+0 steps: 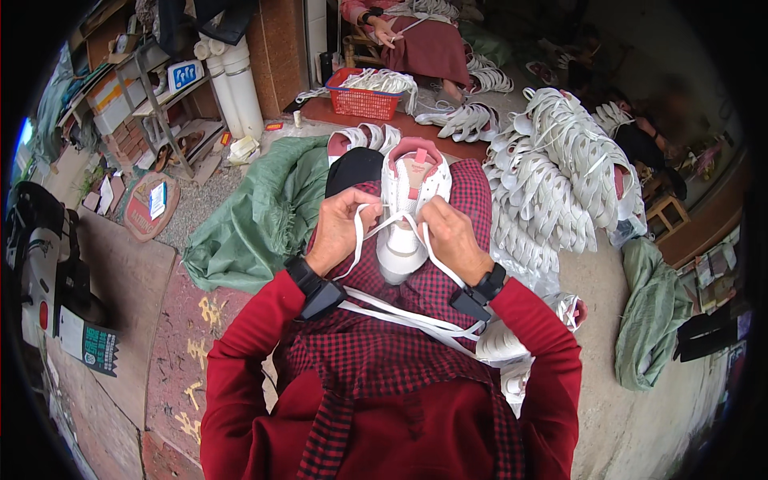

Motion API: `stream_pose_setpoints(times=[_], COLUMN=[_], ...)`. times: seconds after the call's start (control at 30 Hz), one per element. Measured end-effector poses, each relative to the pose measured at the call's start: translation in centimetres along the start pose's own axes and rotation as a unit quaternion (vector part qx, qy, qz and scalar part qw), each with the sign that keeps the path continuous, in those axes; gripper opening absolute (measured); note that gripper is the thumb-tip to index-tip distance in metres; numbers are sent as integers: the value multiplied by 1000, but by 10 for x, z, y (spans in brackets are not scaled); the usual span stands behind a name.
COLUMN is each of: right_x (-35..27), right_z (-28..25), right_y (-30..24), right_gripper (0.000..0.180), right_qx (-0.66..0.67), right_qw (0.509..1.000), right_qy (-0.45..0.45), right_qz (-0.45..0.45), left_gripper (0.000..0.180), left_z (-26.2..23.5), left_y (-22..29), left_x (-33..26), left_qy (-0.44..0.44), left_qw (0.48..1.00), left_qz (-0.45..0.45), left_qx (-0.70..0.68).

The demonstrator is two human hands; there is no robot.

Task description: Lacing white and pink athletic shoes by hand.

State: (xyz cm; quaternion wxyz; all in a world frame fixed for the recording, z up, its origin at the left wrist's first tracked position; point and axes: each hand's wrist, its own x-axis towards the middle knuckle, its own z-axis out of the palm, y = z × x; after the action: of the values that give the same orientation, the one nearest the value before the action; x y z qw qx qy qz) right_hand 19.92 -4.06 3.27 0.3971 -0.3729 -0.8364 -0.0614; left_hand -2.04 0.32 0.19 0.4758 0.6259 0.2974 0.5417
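White shoe uppers lie in a big heap [572, 172] at the right, far from the person, with a crumpled green sack [256, 212] spread on the ground at the left and a red basket [364, 100] of more white pieces farther off, near another seated person [416, 36]. Nearer, on the checked cloth [400, 352] over the lap, a white sneaker [408, 208] with a pink lining stands with its toe toward the wearer, just between the two hands. Left hand [340, 228] and right hand [452, 232] each have their fingers pinched together on a strand of the white lace [416, 316], whose loose ends trail down across the lap toward the right.
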Motion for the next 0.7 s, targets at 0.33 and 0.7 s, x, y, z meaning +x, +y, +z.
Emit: stream_pose_setpoints(times=[0.33,0.7], right_x=[32,73], right_z=[-3,-44], right_y=[12,15], right_gripper=[9,24], right_qx=[36,91], right_qw=[984,976], right_qy=[-55,-174], right_qz=[165,91], left_gripper=[5,5], left_z=[9,17], left_y=[-1,-2], left_x=[-3,0], left_qy=[34,48], left_qw=[999,997], left_qz=[21,-9], left_qx=[-23,-58])
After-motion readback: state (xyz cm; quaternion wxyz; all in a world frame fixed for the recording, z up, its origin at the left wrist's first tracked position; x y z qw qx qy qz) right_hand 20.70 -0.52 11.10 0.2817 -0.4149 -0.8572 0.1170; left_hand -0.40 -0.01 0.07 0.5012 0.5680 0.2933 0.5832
